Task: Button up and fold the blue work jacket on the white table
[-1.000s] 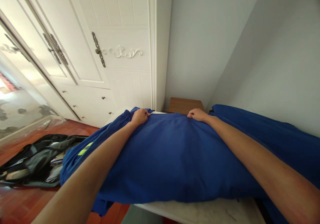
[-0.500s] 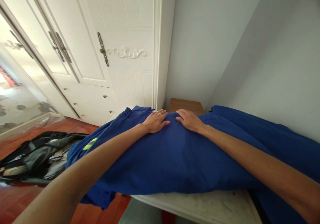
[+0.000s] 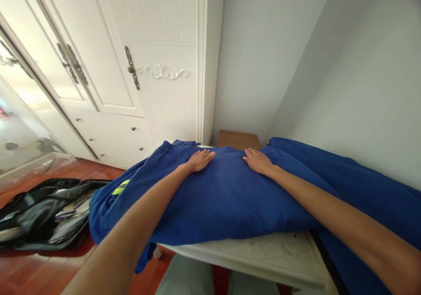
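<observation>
A blue garment [image 3: 223, 198] with a gathered waistband at its far end lies spread over a small white table [image 3: 263, 253]. My left hand [image 3: 200, 160] rests flat on the cloth near the far edge, fingers stretched out. My right hand [image 3: 258, 160] lies flat beside it, a little to the right, fingers also extended. Part of the garment hangs off the table's left side, showing yellow-green stripes [image 3: 120, 187]. More blue cloth [image 3: 355, 185] drapes along the right wall.
A white wardrobe [image 3: 131, 66] with metal handles and drawers stands at the left. A wooden stool or stand [image 3: 238, 139] sits in the far corner. A dark open bag [image 3: 39, 216] lies on the red wooden floor at the left.
A second ago both hands gripped the waistband in fists, wide apart. They opened flat near the middle, and have now slid slightly apart over the cloth.
</observation>
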Demonstrator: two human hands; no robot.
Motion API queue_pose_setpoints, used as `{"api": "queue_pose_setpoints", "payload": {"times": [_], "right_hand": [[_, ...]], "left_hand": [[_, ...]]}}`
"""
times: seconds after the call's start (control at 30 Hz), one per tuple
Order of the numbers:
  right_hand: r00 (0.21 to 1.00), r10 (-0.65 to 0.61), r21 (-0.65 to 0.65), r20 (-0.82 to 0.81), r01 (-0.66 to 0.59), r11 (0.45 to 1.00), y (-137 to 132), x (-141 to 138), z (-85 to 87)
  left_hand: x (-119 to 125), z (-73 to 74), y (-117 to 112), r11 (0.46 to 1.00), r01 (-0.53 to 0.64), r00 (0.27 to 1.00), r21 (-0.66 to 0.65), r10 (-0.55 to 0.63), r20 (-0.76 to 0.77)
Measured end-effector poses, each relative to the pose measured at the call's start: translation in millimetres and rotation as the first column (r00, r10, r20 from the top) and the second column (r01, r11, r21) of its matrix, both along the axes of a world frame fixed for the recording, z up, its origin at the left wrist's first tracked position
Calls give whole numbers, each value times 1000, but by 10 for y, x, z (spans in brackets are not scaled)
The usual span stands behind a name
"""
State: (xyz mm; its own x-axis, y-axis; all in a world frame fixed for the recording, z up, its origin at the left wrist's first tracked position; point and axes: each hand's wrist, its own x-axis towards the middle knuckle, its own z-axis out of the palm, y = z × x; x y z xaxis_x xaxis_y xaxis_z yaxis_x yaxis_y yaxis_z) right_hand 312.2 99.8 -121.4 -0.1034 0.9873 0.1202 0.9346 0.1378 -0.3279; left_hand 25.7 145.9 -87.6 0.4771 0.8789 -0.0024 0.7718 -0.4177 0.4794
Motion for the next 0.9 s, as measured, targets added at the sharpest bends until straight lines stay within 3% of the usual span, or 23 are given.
{"api": "queue_pose_setpoints", "payload": {"times": [0.1, 0.2, 0.23, 0.27, 0.33, 0.37, 0.47, 0.57, 0.7, 0.83, 0.9], "right_hand": [[994, 64, 94, -94, -55, 994, -337, -342, 183], [935, 222, 132, -276, -192, 973, -897, -861, 372], [765, 271, 73, -584, -283, 956, -1126, -1057, 429], [522, 211, -15, -827, -395, 919, -1362, -1252, 480], [112, -54, -113, -992, -643, 757, -1809, -1600, 559], [-21, -181, -115, -983, -698, 707, -1996, -1738, 587], [-253, -453, -166, -855, -694, 700, -2340, -1989, 620], [-375, -585, -167, -719, -725, 669, -2452, -2103, 593], [-448, -685, -115, -574, -785, 609, -2595, -2333, 538], [-519, -727, -102, -449, -779, 619, -2747, -2667, 461], [-570, -706, -86, -420, -749, 657, -2770, -2804, 414]], "left_hand": [[31, 109, 186, 983, -99, 988, -154, 116, 103], [106, 189, 364, 946, -203, 952, -253, 251, 173], [139, 199, 407, 932, -237, 937, -275, 294, 188], [171, 201, 440, 917, -268, 922, -295, 333, 198], [224, 187, 475, 889, -316, 894, -331, 396, 210], [238, 174, 478, 877, -332, 882, -347, 419, 216], [222, 144, 440, 861, -334, 862, -383, 443, 245], [134, 150, 354, 873, -284, 858, -396, 416, 301], [2, 196, 230, 891, -211, 842, -401, 374, 389], [-77, 226, 153, 889, -174, 806, -423, 375, 457], [-95, 224, 132, 883, -173, 775, -436, 395, 494]]}}
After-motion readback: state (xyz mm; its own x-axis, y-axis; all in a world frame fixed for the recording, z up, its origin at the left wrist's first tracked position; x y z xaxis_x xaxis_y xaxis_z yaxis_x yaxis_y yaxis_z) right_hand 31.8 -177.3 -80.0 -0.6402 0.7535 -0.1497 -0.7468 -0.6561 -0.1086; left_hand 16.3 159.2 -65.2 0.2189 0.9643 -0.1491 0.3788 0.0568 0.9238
